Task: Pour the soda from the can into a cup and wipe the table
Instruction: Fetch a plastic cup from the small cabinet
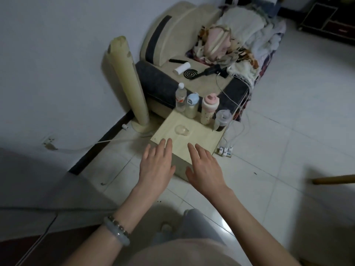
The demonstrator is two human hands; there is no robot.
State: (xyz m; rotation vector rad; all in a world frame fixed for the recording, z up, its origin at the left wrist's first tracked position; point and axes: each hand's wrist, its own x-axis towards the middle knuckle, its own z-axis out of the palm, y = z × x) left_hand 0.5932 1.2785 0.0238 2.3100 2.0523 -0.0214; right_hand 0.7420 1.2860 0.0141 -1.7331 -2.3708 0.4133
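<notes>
Left hand (156, 166) and right hand (204, 167) are both stretched forward, palms down, with fingers straight, slightly spread and released, holding nothing. Beaded and pale bracelets (117, 231) are on the left wrist. Left fingertips are over the near-left edge of the table (199, 139); right fingertips are over its near corner. Cannot tell if they touch the wood.

The table is a light wood box set corner-on to the camera. A clear shape (182, 130) lies flat on the tabletop, just past the left fingertips and left of table centre. Cannot tell if it is a cup on its side or a puddle. Its long axis runs roughly left to right; which end is the mouth is unclear. There is bare wood to its right and between it and the hands.

The table's far edge holds a row:
- water bottle (181, 99)
- blue-capped bottle (192, 106)
- pink-capped bottle (208, 108)
- clear lidded container (221, 120)

All stand upright and close together.

- **Left of the table:** tower fan (128, 83) on the floor.
- **Right of the table:** power strip (225, 150) by the right corner, with open tiled floor beyond.
- **Behind the table:** sofa chair (163, 81) with a mosquito coil (189, 73) and piled cloth (240, 45).
</notes>
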